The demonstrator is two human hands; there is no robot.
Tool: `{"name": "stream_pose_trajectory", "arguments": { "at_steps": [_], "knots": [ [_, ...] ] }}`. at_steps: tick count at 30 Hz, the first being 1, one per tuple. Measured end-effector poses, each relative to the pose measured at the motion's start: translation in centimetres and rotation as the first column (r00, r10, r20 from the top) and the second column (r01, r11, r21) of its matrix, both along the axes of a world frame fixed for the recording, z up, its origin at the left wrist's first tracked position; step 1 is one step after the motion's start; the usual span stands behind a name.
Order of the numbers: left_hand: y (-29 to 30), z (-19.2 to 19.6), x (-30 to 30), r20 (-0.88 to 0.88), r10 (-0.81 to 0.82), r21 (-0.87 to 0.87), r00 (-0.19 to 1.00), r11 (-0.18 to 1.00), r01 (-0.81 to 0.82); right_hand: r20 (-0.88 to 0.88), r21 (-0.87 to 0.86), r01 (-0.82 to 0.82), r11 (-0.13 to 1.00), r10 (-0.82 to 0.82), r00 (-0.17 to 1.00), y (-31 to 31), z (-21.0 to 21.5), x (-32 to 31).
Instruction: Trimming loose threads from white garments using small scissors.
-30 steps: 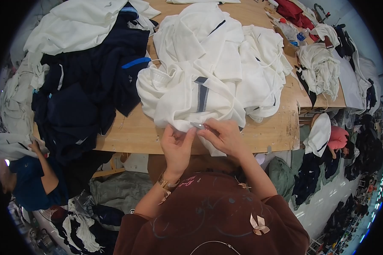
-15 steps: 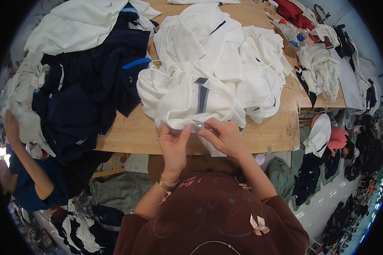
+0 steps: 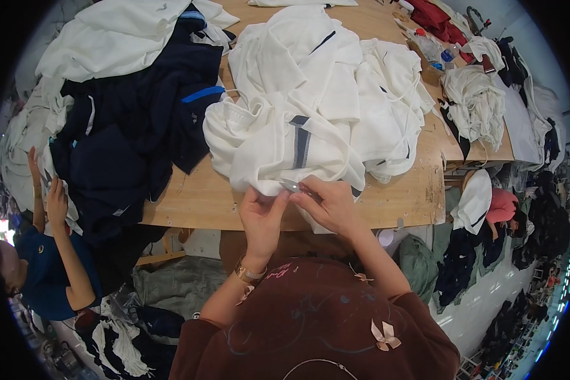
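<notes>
A heap of white garments (image 3: 323, 101) with a dark stripe lies on the wooden table (image 3: 196, 202). My left hand (image 3: 261, 215) pinches the near hem of the top white garment at the table's front edge. My right hand (image 3: 329, 204) holds a small metal tool (image 3: 292, 185), a thread snip by its look, whose tip touches the same hem. The two hands are close together, almost touching. A gold bracelet sits on my left wrist.
A pile of navy garments (image 3: 133, 139) covers the table's left half, more white cloth beyond it. At the left another person (image 3: 41, 253) in a blue top has both hands raised. A second table at the right carries white cloth (image 3: 475, 101) and bottles.
My hands stay at the hem with only slight finger shifts. The person at the left has moved their raised hands and arms.
</notes>
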State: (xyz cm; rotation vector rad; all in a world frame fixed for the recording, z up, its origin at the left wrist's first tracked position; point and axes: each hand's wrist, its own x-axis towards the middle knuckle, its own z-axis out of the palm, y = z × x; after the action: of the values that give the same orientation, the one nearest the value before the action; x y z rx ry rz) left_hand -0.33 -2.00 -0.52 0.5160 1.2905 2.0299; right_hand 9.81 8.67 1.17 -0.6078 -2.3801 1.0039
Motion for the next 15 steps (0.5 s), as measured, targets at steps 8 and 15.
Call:
{"name": "stream_pose_trajectory", "arguments": {
  "at_steps": [8, 15],
  "knots": [
    [0.0, -0.1, -0.1, 0.024, 0.022, 0.007, 0.999, 1.0, -0.022, 0.027, -0.047, 0.008, 0.999, -0.007, 1.0, 0.1, -0.7, 0.1],
    [0.0, -0.6, -0.3, 0.196, 0.004, 0.021, 0.981, 1.0, -0.009, -0.106, -0.531, 0.052, 0.846, -0.128, 0.986, 0.7, -1.2, 0.3]
  ]
}}
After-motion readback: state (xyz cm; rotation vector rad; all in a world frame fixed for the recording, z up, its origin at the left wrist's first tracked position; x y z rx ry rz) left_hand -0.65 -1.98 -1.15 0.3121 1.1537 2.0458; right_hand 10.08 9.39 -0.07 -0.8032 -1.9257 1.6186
